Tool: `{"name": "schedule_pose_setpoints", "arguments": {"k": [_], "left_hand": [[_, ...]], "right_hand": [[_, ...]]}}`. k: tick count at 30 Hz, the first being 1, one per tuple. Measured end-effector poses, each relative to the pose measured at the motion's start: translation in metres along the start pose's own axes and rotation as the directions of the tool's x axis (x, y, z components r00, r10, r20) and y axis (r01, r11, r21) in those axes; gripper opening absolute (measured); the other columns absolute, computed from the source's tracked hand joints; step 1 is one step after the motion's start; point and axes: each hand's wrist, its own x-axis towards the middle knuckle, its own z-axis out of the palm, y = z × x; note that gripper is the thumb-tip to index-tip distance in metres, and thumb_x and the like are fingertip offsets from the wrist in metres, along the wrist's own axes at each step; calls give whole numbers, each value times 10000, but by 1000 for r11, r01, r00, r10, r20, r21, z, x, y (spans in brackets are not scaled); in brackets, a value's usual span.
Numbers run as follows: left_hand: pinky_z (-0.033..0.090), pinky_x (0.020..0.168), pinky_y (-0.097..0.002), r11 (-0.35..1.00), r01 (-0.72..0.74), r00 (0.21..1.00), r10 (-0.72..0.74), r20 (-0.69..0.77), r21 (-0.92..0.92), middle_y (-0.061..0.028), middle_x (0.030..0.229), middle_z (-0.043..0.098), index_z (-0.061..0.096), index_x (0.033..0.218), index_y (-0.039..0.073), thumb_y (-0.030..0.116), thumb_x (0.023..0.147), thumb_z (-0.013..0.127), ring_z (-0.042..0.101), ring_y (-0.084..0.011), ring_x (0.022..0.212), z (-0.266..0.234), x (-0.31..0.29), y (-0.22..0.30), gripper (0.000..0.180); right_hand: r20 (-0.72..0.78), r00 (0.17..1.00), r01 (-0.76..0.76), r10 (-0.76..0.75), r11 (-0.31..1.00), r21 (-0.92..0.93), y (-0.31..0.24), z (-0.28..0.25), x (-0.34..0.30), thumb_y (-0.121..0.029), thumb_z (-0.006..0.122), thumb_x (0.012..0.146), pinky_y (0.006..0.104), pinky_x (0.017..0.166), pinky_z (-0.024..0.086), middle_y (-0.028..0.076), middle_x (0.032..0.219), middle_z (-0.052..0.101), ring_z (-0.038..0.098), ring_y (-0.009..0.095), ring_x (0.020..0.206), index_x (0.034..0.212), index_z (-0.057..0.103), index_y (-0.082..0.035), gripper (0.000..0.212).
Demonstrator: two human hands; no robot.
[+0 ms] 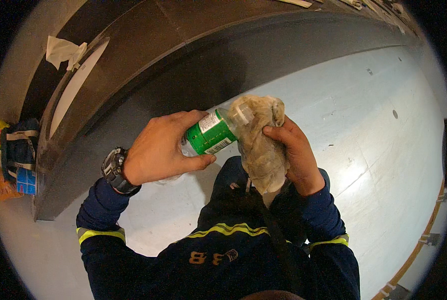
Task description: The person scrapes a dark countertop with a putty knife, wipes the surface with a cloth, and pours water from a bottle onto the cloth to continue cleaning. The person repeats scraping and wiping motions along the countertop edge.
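My left hand point(161, 147) grips a clear plastic bottle point(211, 134) with a green label, tilted so its neck points right. The bottle's mouth presses into a dirty beige rag point(261, 145) that my right hand point(293, 150) holds bunched up. Both hands meet in front of my chest, over my dark blue jacket with yellow reflective stripes. A black watch point(114, 170) sits on my left wrist.
A pale floor point(373, 130) spreads to the right. A large dark curved structure point(193, 55) rises on the left and top, with crumpled paper point(63, 52) on it. Colourful bags point(13, 155) lie at the far left. An orange-edged strip point(418, 245) runs at lower right.
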Motion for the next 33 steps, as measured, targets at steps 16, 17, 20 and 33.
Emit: {"name": "schedule_pose_setpoints", "arguments": {"k": [16, 17, 20, 33], "left_hand": [[531, 801, -419, 995, 88, 985, -94, 143, 44, -223, 976, 673, 626, 1151, -16, 341, 681, 790, 671, -382, 889, -10, 17, 7, 613], [526, 823, -418, 993, 106, 981, -112, 158, 43, -223, 987, 670, 627, 1141, -25, 311, 665, 804, 669, -389, 916, -10, 19, 8, 609], [525, 828, -421, 997, 54, 988, -63, 143, 64, -225, 999, 672, 620, 1156, -30, 317, 664, 807, 668, -391, 924, -9, 19, 5, 631], [512, 877, -433, 992, 55, 980, -75, 182, 115, -251, 1074, 663, 607, 1195, -46, 357, 660, 822, 653, -400, 986, -12, 21, -2, 704]], "right_hand": [[27, 998, -58, 57, 998, 33, 15, -17, 12, -133, 596, 922, 324, 801, 588, 118, 1099, 662, 689, 205, 930, 1293, 500, -1, 406], [34, 998, -57, 56, 998, 41, 16, -19, 13, -131, 594, 921, 323, 801, 587, 118, 1099, 662, 689, 205, 930, 1292, 501, -1, 404], [32, 995, -96, 95, 994, 44, 18, -24, 15, -130, 590, 921, 321, 805, 587, 120, 1119, 655, 688, 206, 936, 1294, 497, -2, 406], [8, 994, -105, 105, 993, 45, 22, -19, 18, -128, 587, 920, 321, 808, 588, 117, 1099, 665, 692, 202, 931, 1281, 507, 0, 392]]}}
